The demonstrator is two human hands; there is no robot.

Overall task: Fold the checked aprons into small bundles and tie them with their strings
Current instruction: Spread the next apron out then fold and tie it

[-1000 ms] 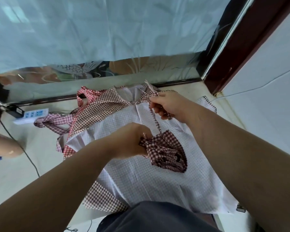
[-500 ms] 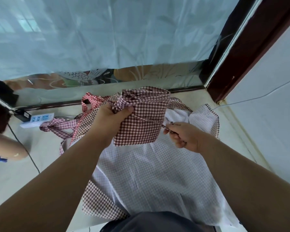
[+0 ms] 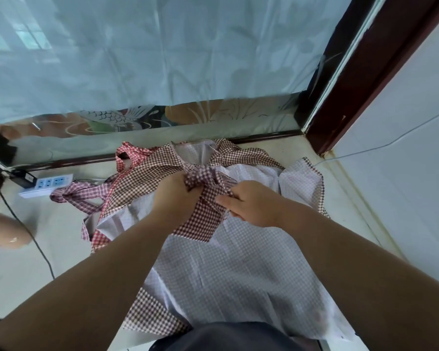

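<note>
Down on the pale tiled floor (image 3: 61,249), by the frosted glass panel (image 3: 162,59), the dark red-and-white checked apron bundle (image 3: 200,219) is held just above a spread-out white apron with a faint check (image 3: 226,269). Left hand (image 3: 174,198) has its fingers curled tight round the bunched, twisted top of the bundle. Right hand (image 3: 251,203) has its fingers curled onto the bundle's right edge, pinching the cloth there. Can't tell if a string is in that pinch. A crumpled pink-red checked apron (image 3: 79,196) lies off to the left, beside a white power strip (image 3: 46,184) with a black cable (image 3: 36,239) trailing away. Someone else's bare arm (image 3: 3,231) shows at the left edge.
</note>
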